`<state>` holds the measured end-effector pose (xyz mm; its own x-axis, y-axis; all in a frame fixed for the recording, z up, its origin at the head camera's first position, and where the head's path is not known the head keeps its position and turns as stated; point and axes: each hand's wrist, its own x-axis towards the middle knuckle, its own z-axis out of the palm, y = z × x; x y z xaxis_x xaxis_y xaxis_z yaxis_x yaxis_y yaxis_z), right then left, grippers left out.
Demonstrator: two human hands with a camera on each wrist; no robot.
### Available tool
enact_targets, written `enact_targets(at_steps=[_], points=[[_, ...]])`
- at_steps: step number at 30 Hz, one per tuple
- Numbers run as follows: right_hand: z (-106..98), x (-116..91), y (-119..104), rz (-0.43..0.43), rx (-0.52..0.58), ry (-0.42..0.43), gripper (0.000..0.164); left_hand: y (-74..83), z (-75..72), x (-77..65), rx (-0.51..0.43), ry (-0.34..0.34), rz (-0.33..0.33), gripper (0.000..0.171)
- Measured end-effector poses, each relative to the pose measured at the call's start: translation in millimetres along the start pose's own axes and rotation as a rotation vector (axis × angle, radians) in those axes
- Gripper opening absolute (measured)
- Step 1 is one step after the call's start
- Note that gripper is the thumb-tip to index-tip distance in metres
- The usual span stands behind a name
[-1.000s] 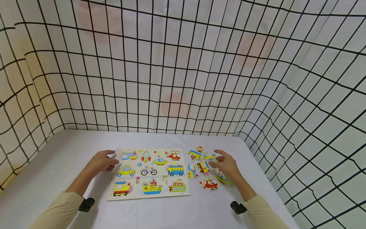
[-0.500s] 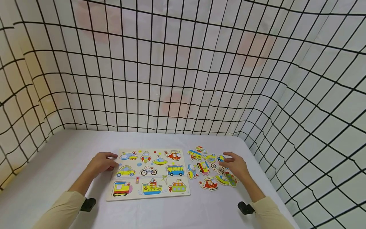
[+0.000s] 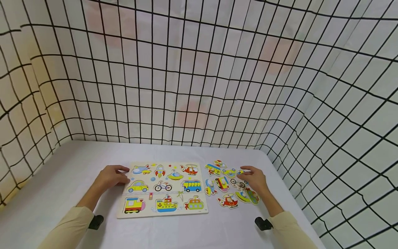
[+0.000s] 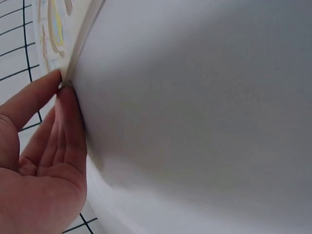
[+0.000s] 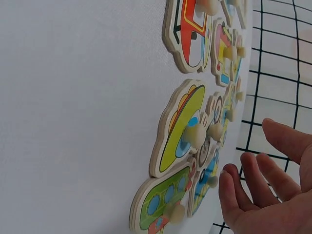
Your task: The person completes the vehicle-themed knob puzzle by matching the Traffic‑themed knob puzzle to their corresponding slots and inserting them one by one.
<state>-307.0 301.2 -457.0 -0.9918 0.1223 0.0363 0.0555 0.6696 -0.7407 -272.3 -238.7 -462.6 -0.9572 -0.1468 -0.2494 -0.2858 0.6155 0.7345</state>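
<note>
My left hand (image 3: 111, 177) is at the left edge of a wooden peg puzzle board (image 3: 149, 213) printed with vehicles. In the left wrist view, thumb and index finger pinch the board's edge (image 4: 82, 41). My right hand (image 3: 255, 179) hovers at the right side of a cluster of knobbed puzzle pieces, fingers spread and holding nothing. Nearest its fingertips are a mostly blue piece (image 5: 204, 187), partly covered in the head view, and a bicycle piece (image 3: 238, 184). A flying saucer piece (image 5: 180, 124) and a green submarine piece (image 5: 158, 197) lie close by.
A helicopter piece (image 3: 228, 200), train piece (image 3: 222, 183), airplane piece (image 3: 210, 187), bus piece (image 3: 212, 169), car piece (image 3: 229, 172) and rocket piece (image 3: 219, 163) lie right of the board. White cloth covers the table (image 3: 180, 235). Black netting (image 3: 174, 103) surrounds the back and sides.
My right hand has drawn back to the right from over the pieces, uncovering the bicycle and submarine pieces. The left hand has closed in slightly on the board's edge.
</note>
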Motion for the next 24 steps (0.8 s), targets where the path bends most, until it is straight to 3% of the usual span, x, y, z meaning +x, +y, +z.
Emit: enact_targets(at_steps=[8,24], points=[[8,7,-4,0.003,0.005,-0.004,0.045,-6.3,-0.7,1.7,-0.058,-0.015,-0.005,0.06],[28,22,-3,0.054,-0.012,-0.008,0.041,-7.9,-3.7,4.0,-0.089,-0.031,-0.017,0.06]])
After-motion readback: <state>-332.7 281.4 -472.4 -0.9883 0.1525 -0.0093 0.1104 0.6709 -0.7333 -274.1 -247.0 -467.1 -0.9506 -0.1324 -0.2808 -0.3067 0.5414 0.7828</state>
